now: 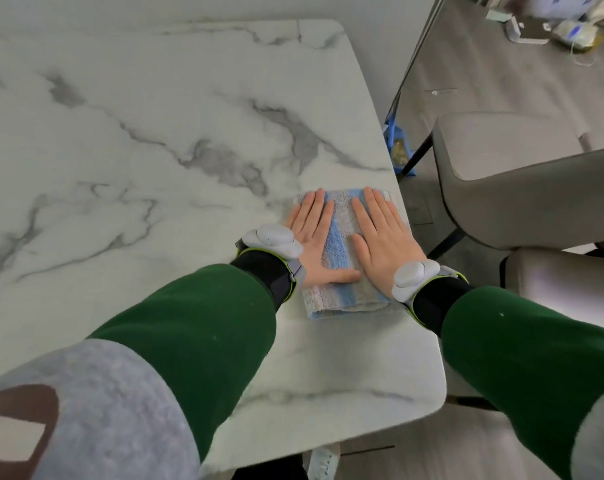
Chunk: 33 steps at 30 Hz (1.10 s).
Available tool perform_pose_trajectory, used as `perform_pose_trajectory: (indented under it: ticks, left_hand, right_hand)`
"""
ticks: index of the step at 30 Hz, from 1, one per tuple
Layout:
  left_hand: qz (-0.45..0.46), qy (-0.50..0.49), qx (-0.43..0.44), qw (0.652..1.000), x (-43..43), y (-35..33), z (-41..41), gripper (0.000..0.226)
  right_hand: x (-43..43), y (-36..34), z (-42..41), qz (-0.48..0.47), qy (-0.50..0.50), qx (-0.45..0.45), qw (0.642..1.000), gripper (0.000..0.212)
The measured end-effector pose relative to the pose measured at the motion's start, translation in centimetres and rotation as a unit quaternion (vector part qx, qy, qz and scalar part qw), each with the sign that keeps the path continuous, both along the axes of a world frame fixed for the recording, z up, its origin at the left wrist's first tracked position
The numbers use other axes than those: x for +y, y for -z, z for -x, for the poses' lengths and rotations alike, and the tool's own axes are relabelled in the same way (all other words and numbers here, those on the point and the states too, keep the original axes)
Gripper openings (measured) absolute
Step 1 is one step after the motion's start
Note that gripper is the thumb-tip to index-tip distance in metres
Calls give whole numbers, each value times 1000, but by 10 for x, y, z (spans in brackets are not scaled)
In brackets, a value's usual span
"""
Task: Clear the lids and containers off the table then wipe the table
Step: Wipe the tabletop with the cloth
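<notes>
A folded grey cloth with a blue stripe (338,244) lies flat on the white marble table (148,140), close to its right edge. My left hand (316,239) presses on the cloth's left half with straight fingers, thumb stretched across the stripe. My right hand (385,240) lies flat on the right half, fingers straight and pointing away from me. Both wrists carry grey sensor pods on black straps. No lids or containers are in view on the table.
The table's right edge (414,258) runs just beside my right hand. Grey upholstered chairs (522,174) stand to the right of the table. Small items lie on the floor at the far top right (549,26).
</notes>
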<state>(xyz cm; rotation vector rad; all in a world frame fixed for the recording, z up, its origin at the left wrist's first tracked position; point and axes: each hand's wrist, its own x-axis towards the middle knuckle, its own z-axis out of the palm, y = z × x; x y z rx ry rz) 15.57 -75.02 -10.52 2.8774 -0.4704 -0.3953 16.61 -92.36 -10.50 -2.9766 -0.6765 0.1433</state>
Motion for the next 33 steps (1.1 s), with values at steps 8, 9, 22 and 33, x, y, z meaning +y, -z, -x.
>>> perform_pose_trajectory:
  ticks: [8, 9, 22, 33]
  left_hand:
    - [5, -20, -39, 999, 13, 1, -109, 62]
    - [2, -21, -43, 999, 15, 1, -121, 62]
    - [-31, -81, -45, 995, 37, -7, -287, 60]
    - [-66, -99, -140, 983, 61, 14, -378, 57]
  right_hand:
    - [20, 3, -102, -13, 34, -11, 999, 55]
    - [23, 3, -114, -12, 37, -13, 999, 55]
    - [62, 4, -290, -20, 41, -17, 999, 55]
    - [90, 6, -386, -35, 49, -24, 998, 55]
